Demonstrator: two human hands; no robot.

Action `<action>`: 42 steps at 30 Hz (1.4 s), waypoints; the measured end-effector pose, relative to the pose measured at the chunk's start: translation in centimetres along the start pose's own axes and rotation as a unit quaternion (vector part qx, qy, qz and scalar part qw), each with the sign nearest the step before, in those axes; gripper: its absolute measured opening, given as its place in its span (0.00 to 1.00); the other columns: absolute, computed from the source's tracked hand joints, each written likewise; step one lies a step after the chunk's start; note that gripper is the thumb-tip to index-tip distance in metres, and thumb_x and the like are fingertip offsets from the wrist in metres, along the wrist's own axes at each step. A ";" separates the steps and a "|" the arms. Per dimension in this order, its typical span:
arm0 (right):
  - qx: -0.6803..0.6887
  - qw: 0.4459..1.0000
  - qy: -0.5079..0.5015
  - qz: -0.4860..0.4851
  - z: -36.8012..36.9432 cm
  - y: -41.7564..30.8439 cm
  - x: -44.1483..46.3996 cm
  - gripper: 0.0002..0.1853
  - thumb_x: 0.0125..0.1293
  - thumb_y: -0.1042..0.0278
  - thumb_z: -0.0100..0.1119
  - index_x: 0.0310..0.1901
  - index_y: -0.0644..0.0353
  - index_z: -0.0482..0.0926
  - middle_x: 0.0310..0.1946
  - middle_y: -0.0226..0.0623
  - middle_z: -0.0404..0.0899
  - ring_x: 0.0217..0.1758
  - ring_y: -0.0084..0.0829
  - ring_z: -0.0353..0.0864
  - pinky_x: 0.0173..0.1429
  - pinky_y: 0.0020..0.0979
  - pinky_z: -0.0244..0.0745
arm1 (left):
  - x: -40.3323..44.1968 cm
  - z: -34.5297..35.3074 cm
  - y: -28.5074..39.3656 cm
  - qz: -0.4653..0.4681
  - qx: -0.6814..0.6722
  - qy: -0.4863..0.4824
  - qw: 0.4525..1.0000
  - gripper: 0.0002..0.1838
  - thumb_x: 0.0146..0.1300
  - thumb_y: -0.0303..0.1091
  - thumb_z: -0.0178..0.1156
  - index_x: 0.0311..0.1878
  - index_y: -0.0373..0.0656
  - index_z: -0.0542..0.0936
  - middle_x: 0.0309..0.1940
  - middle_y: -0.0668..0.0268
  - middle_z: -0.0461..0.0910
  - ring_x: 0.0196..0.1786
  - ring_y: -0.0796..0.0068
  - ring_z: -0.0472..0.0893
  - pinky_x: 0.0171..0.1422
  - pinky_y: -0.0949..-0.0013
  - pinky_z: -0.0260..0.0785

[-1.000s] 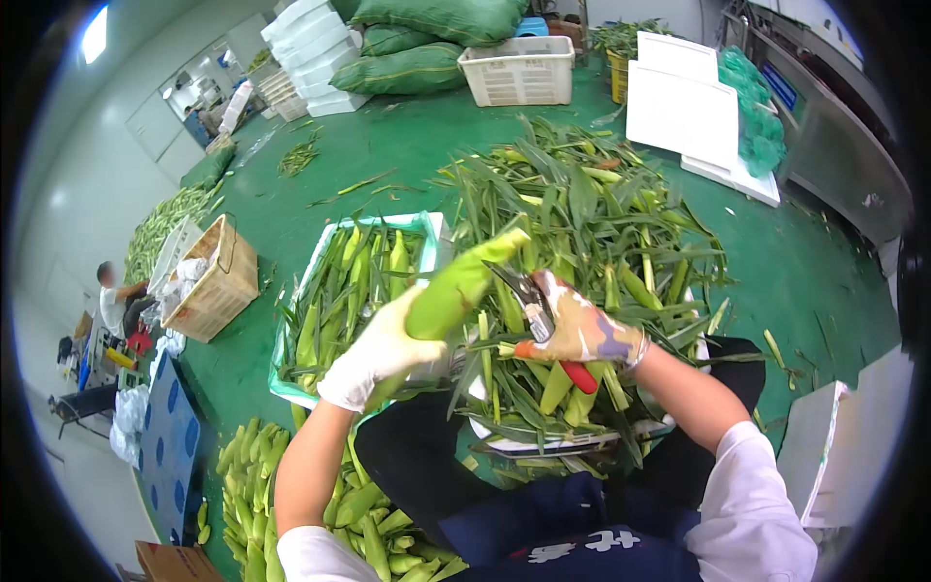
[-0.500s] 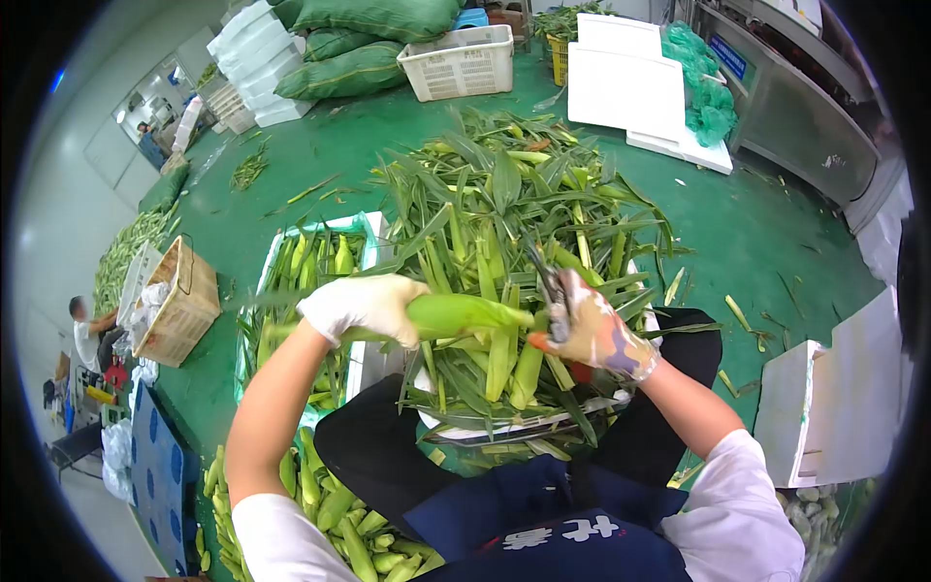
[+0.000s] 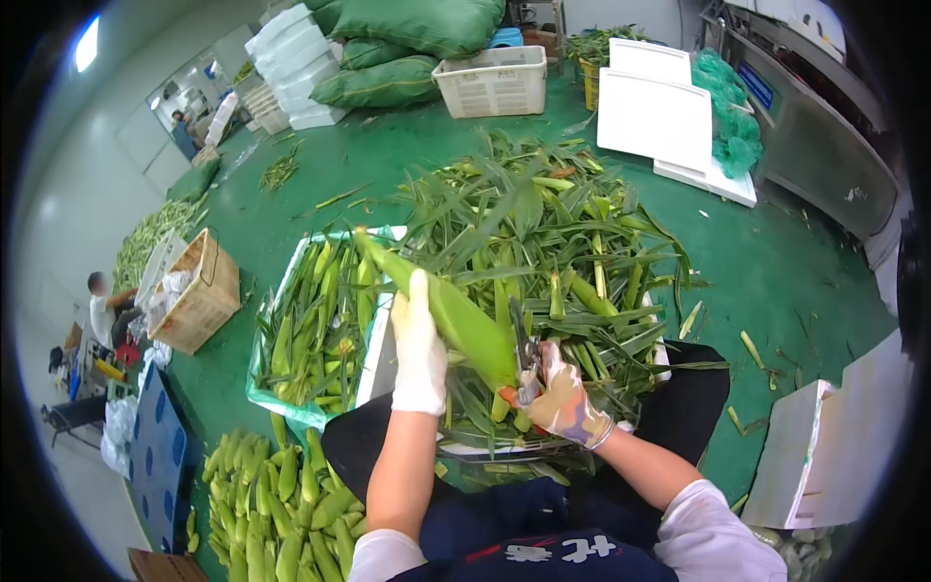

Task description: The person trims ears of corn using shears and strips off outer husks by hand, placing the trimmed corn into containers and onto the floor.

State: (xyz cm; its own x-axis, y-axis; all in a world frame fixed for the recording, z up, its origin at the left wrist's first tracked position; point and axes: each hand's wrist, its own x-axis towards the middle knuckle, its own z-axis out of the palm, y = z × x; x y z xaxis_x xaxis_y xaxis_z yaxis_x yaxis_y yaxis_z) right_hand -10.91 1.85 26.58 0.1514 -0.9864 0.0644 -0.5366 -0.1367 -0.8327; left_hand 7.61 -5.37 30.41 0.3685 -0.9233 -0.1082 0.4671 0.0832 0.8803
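My left hand (image 3: 419,349), in a white glove, is wrapped round an ear of corn (image 3: 467,325) still in its green husk. The ear slants from upper left down to the right. In my right hand (image 3: 572,405), which wears a patterned glove, is a pair of pruning shears (image 3: 527,364) with a bit of orange at the handle. The shears are at the lower right end of the ear; whether the blades touch it I cannot tell. Beneath both hands lies a big heap of husks and leaves (image 3: 533,218), partly hiding a white container.
A foam box (image 3: 378,364) lined with green plastic holds unpeeled corn on the left. Trimmed ears (image 3: 281,504) are piled on the floor below it. White foam panels (image 3: 655,116) lean at the back right, and a foam box (image 3: 805,466) stands right. A person (image 3: 107,310) sits far left.
The ear has swung from nearly level to a steep slant, its one end raised to the upper left. My right hand with the shears has moved down and left. The camera view has shifted.
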 end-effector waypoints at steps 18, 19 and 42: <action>0.128 0.947 -0.292 -0.049 -1.6 1.8 3.9 0.41 0.50 0.48 0.75 0.57 0.64 0.64 0.36 0.34 0.69 0.38 0.27 0.67 0.44 0.29 0.68 | -3.8 -2.9 3.2 0.229 0.716 -0.187 0.632 0.24 0.57 0.45 0.63 0.50 0.40 0.71 0.28 0.51 0.82 0.32 0.48 0.82 0.39 0.55 0.76; 0.165 0.941 -0.290 -0.065 -0.9 2.9 4.2 0.38 0.49 0.51 0.77 0.54 0.62 0.66 0.38 0.31 0.68 0.40 0.25 0.66 0.45 0.27 0.67 | -4.7 -2.7 2.2 0.207 0.720 -0.215 0.627 0.23 0.56 0.45 0.63 0.49 0.40 0.71 0.29 0.51 0.82 0.33 0.48 0.82 0.39 0.54 0.76; 0.456 0.859 -0.151 0.177 -4.3 0.7 -3.1 0.18 0.58 0.69 0.68 0.45 0.62 0.70 0.25 0.32 0.74 0.24 0.25 0.76 0.29 0.30 0.78 | -11.1 -18.8 10.3 -0.108 0.280 -0.058 0.952 0.29 0.59 0.26 0.62 0.64 0.39 0.67 0.45 0.58 0.77 0.38 0.70 0.82 0.44 0.68 0.77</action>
State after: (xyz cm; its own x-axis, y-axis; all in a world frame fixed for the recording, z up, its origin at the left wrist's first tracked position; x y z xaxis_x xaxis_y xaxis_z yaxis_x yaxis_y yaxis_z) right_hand -15.28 4.41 28.15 0.3949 -0.8642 -0.3117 0.2602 0.4306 -0.8642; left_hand 23.41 12.81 32.02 0.2061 -0.9341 -0.2914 0.0080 -0.2961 0.9551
